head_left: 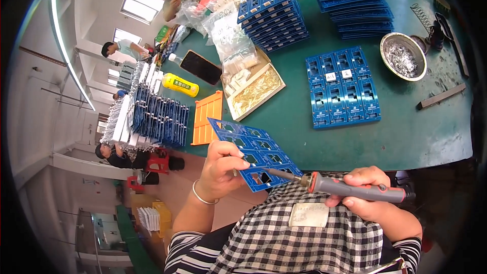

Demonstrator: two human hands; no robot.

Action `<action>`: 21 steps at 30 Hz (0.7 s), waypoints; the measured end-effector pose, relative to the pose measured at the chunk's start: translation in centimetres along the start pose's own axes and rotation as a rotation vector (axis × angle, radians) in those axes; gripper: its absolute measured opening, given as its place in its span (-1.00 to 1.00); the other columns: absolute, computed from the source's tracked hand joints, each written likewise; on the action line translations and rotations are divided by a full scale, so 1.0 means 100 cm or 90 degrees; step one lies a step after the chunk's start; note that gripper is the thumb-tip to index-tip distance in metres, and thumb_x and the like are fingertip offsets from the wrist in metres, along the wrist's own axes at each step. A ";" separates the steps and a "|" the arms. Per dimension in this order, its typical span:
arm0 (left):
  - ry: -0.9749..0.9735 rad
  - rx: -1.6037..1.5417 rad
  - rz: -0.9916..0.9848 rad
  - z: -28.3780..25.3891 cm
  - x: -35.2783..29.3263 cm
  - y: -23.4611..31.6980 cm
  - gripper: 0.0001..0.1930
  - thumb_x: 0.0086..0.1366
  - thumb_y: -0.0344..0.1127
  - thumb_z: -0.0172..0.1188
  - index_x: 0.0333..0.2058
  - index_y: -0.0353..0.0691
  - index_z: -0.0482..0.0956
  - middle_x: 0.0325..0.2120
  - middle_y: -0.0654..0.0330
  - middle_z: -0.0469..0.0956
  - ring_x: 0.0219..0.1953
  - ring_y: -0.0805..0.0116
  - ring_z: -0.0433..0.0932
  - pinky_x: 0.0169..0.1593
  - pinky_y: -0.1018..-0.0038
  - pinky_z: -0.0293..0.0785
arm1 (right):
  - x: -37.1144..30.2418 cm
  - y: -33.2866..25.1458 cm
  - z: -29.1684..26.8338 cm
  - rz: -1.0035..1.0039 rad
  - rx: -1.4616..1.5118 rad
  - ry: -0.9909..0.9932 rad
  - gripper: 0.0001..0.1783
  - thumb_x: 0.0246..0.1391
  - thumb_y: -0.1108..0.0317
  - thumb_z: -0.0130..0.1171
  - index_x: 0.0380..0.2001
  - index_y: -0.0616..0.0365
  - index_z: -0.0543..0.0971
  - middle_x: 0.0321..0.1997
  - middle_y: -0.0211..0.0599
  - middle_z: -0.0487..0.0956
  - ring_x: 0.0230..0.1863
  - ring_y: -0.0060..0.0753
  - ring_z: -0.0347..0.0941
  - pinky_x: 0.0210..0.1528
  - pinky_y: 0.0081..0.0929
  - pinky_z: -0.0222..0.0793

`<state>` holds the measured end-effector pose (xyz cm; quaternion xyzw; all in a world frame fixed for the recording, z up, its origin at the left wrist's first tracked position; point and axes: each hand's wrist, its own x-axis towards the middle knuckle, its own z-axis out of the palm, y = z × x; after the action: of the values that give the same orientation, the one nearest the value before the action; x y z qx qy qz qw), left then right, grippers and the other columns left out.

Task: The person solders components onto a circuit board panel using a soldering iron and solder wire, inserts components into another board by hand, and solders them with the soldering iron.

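We hold a blue board (253,155) over our lap, just off the desk (406,137) edge, our left hand (220,165) pinching its near edge. It looks thin, stiff, light; edges are the safest hold. Our right hand (362,193) is wrapped around an iron (335,185), its tip at the board.

Even daylight, bright overall. Sources: windows (138,4) at upper left, blown out white, plus a curved ceiling strip light (68,56) along the left edge. Shadows soft and short. Mild glare on the metal bowl (403,56), upper right. Strong fisheye bending toward the rim; black vignette at corners. Centre sharp, edges softer.
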<state>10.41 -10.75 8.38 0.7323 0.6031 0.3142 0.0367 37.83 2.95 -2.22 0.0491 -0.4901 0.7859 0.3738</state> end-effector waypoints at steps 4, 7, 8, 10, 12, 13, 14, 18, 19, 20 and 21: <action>0.009 -0.006 0.000 0.001 -0.003 -0.002 -0.54 -0.20 -0.37 0.51 -0.26 0.02 0.52 -0.29 0.27 0.36 -0.24 0.33 0.35 -0.13 0.45 0.31 | -0.004 0.003 0.008 -0.017 -0.056 0.027 -0.64 0.05 0.46 0.24 -0.13 0.21 0.33 -0.38 0.01 0.56 -0.39 -0.18 0.62 -0.40 -0.33 0.60; 0.005 -0.006 -0.008 0.000 0.001 0.000 -0.54 -0.20 -0.36 0.50 -0.26 0.02 0.52 -0.29 0.27 0.37 -0.25 0.33 0.36 -0.13 0.44 0.31 | 0.003 0.011 0.018 -0.092 -0.080 0.166 -0.60 -0.20 0.38 0.46 -0.37 0.27 0.44 -0.54 -0.17 0.59 -0.53 -0.33 0.61 -0.47 -0.51 0.53; 0.007 -0.007 -0.007 0.000 0.000 0.000 -0.54 -0.20 -0.36 0.50 -0.26 0.02 0.52 -0.29 0.27 0.37 -0.25 0.33 0.36 -0.13 0.44 0.31 | 0.006 0.010 0.019 -0.092 -0.082 0.164 -0.60 -0.20 0.38 0.46 -0.37 0.27 0.44 -0.54 -0.17 0.59 -0.53 -0.33 0.61 -0.47 -0.51 0.53; 0.003 0.005 -0.011 0.000 -0.001 -0.002 -0.55 -0.19 -0.35 0.51 -0.26 0.01 0.52 -0.30 0.27 0.37 -0.25 0.32 0.37 -0.14 0.44 0.31 | 0.011 0.008 0.020 -0.164 -0.248 0.129 -0.59 -0.28 0.29 0.51 -0.49 0.25 0.46 -0.59 -0.19 0.57 -0.55 -0.30 0.60 -0.51 -0.51 0.53; 0.003 0.007 -0.012 -0.001 0.000 0.000 -0.55 -0.18 -0.34 0.50 -0.26 0.01 0.52 -0.30 0.26 0.37 -0.25 0.32 0.37 -0.14 0.44 0.31 | 0.014 0.010 0.024 -0.189 -0.268 0.140 -0.58 -0.31 0.23 0.52 -0.55 0.23 0.46 -0.63 -0.18 0.55 -0.57 -0.27 0.59 -0.54 -0.49 0.54; 0.000 0.010 -0.015 -0.001 0.000 0.001 -0.55 -0.18 -0.34 0.50 -0.26 0.01 0.52 -0.30 0.26 0.37 -0.25 0.32 0.37 -0.15 0.44 0.31 | 0.015 0.009 0.024 -0.204 -0.294 0.135 -0.58 -0.30 0.23 0.51 -0.55 0.23 0.47 -0.63 -0.19 0.55 -0.58 -0.27 0.59 -0.54 -0.48 0.54; 0.002 0.010 -0.015 -0.001 0.001 0.002 -0.55 -0.18 -0.34 0.50 -0.26 0.01 0.52 -0.30 0.26 0.37 -0.25 0.32 0.37 -0.15 0.44 0.31 | 0.015 0.008 0.024 -0.218 -0.319 0.130 -0.59 -0.29 0.22 0.50 -0.55 0.23 0.47 -0.63 -0.20 0.55 -0.58 -0.27 0.59 -0.54 -0.47 0.55; -0.004 0.008 -0.006 -0.002 0.003 0.002 -0.56 -0.16 -0.33 0.50 -0.25 0.00 0.52 -0.31 0.26 0.37 -0.26 0.32 0.38 -0.16 0.44 0.32 | 0.017 0.007 0.024 -0.227 -0.320 0.132 -0.60 -0.27 0.21 0.49 -0.55 0.23 0.48 -0.62 -0.21 0.55 -0.58 -0.27 0.59 -0.54 -0.47 0.55; -0.008 0.008 -0.007 -0.002 0.003 0.002 -0.56 -0.16 -0.33 0.50 -0.25 -0.01 0.52 -0.31 0.26 0.37 -0.26 0.32 0.38 -0.17 0.44 0.32 | 0.018 0.004 0.022 -0.244 -0.340 0.094 -0.61 -0.19 0.26 0.44 -0.47 0.26 0.45 -0.58 -0.15 0.55 -0.57 -0.27 0.60 -0.54 -0.48 0.55; -0.007 0.008 -0.007 -0.002 0.003 0.002 -0.56 -0.16 -0.33 0.50 -0.25 -0.01 0.52 -0.31 0.26 0.37 -0.26 0.32 0.38 -0.17 0.44 0.32 | 0.020 0.003 0.022 -0.262 -0.361 0.056 -0.62 -0.11 0.31 0.40 -0.39 0.30 0.42 -0.53 -0.09 0.55 -0.56 -0.27 0.61 -0.55 -0.49 0.55; -0.006 0.005 -0.008 -0.002 0.003 0.002 -0.56 -0.15 -0.33 0.50 -0.25 -0.01 0.52 -0.32 0.26 0.37 -0.26 0.32 0.38 -0.17 0.44 0.32 | 0.021 0.002 0.021 -0.261 -0.362 0.055 -0.62 -0.11 0.31 0.40 -0.39 0.30 0.42 -0.53 -0.09 0.55 -0.56 -0.27 0.61 -0.55 -0.49 0.55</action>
<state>10.44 -10.63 8.74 0.7298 0.6090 0.3084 0.0386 35.56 2.30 -0.35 0.0074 -0.6529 0.5279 0.5431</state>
